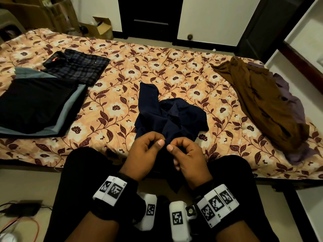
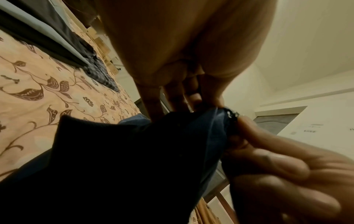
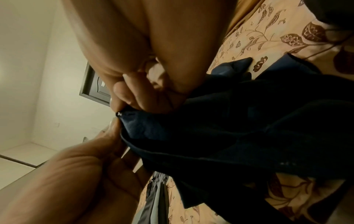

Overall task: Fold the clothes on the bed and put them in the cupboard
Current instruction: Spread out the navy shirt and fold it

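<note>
Head view: navy shirt (image 1: 167,116) lies crumpled at the near middle of the bed (image 1: 157,60), its near edge drawn over the bed's front side toward the person. Left hand (image 1: 146,152) and right hand (image 1: 187,154) sit close together at that edge, fingers curled, each pinching the dark cloth between thumb and forefinger. Folded clothes (image 1: 40,102) lie stacked at the left of the bed, with a folded plaid garment (image 1: 78,67) just beyond them. A brown garment (image 1: 262,102) lies unfolded at the right, over a purple one (image 1: 286,95). Cardboard boxes (image 1: 103,27) stand on the floor past the far left corner. Left wrist view: the left hand (image 2: 191,53) pinches the shirt's edge (image 2: 210,125) at its fingertips; the right hand (image 2: 287,166) grips the same edge just beside it. Right wrist view: the right hand (image 3: 143,53) pinches the blue hem (image 3: 145,127), the left hand (image 3: 76,174) touching it from below; the rest of the shirt trails onto the floral sheet (image 3: 258,37).
</note>
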Demonstrator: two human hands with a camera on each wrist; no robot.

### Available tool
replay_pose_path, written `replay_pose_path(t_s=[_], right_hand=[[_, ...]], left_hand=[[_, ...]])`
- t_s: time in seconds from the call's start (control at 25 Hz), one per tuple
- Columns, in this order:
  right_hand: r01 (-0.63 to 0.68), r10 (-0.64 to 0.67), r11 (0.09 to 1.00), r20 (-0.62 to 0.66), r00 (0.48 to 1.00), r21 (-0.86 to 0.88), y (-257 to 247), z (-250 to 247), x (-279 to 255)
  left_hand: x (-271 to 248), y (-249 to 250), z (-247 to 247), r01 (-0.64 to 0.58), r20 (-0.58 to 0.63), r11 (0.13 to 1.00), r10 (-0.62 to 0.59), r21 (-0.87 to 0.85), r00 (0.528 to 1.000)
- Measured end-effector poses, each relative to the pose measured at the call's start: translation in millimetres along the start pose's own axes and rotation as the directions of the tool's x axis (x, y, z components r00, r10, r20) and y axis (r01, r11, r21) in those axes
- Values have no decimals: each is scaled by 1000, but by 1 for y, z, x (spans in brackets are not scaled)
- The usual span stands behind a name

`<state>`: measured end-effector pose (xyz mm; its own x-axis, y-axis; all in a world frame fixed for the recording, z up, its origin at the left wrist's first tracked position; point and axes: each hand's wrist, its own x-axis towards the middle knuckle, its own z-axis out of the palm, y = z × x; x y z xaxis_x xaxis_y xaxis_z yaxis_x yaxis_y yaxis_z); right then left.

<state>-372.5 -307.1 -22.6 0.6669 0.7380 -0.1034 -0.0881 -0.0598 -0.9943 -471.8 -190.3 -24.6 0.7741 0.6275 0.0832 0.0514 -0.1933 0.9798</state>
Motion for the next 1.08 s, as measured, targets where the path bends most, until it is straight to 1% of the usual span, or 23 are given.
replay_pose_path(t_s=[0.04, 0.12, 0.16, 0.2, 0.28, 0.32, 0.36, 0.4, 0.44, 0.52, 0.6, 0.64, 0.68, 0.72, 0.76, 0.8, 0.84, 0.88, 0.92, 0.96, 1.0, 1.04, 1.08], right_hand=[[-21, 20, 999, 37, 999, 28, 1, 1, 0], [-56, 46, 994, 112, 993, 89, 2, 4, 0], [-60, 45, 991, 124, 991, 122, 0, 4, 1], [-53, 36, 986, 112, 993, 158, -1, 3, 2], [-11, 5, 981, 34, 999, 191, -2, 0, 7], [18, -18, 990, -3, 1000, 143, 0, -2, 8], [35, -34, 997, -16, 999, 76, 1, -2, 8], [41, -41, 999, -7, 999, 26, 4, -2, 7], [32, -32, 999, 18, 999, 13, 7, -1, 4], [-14, 10, 999, 75, 997, 47, 8, 1, 0], [-29, 27, 999, 122, 992, 14, 5, 0, -2], [-6, 9, 1000, 114, 993, -31, 5, -3, 0], [32, -25, 996, 74, 997, -87, 3, -7, 3], [71, -71, 986, 2, 997, -154, 1, -15, 6], [114, -133, 964, -65, 989, -242, -3, -23, 10], [181, -226, 913, -84, 971, -366, -8, -34, 12], [270, -326, 810, -16, 945, -520, -15, -45, 15], [370, -397, 659, 115, 911, -655, -23, -55, 17], [461, -414, 521, 259, 873, -718, -32, -62, 20], [515, -389, 441, 360, 848, -735, -42, -69, 25], [538, -359, 417, 411, 838, -732, -52, -76, 29], [555, -357, 403, 433, 828, -728, -61, -85, 34], [565, -380, 396, 431, 818, -723, -69, -94, 39]], left_hand=[[1, -1, -4, 13, -11, 999, -14, -36, 1000], [2, -4, -10, 6, -33, 999, -7, -38, 999], [2, -5, -11, 10, -9, 999, -11, -50, 1000], [1, -4, -10, 39, 49, 996, -35, -83, 998], [-1, -3, -7, 123, 198, 981, -91, -151, 976], [-3, -3, -5, 132, 238, 980, -95, -147, 967], [-4, -4, -3, 112, 235, 986, -79, -127, 969], [-5, -4, -2, 80, 204, 989, -53, -125, 977], [-5, -4, -1, 56, 150, 988, -34, -144, 988], [-3, -3, -3, 6, 16, 979, -3, -203, 1000], [-2, 3, -6, -59, -55, 978, 49, -201, 997], [-2, 7, -10, -72, -48, 978, 63, -196, 997], [-2, 13, -17, -59, -8, 981, 58, -186, 998], [-1, 18, -28, -22, 61, 990, 31, -136, 998], [1, 23, -42, 25, 142, 999, -21, -31, 990], [4, 27, -57, 62, 223, 991, -88, 121, 971], [6, 31, -70, 78, 273, 960, -154, 271, 950], [8, 34, -81, 83, 267, 922, -194, 378, 944], [11, 37, -88, 79, 212, 898, -187, 434, 959], [14, 40, -93, 50, 121, 885, -119, 464, 985], [17, 44, -97, -3, 22, 871, -9, 491, 1000], [21, 48, -101, -67, -61, 842, 118, 535, 991], [25, 51, -106, -123, -119, 796, 238, 593, 964]])
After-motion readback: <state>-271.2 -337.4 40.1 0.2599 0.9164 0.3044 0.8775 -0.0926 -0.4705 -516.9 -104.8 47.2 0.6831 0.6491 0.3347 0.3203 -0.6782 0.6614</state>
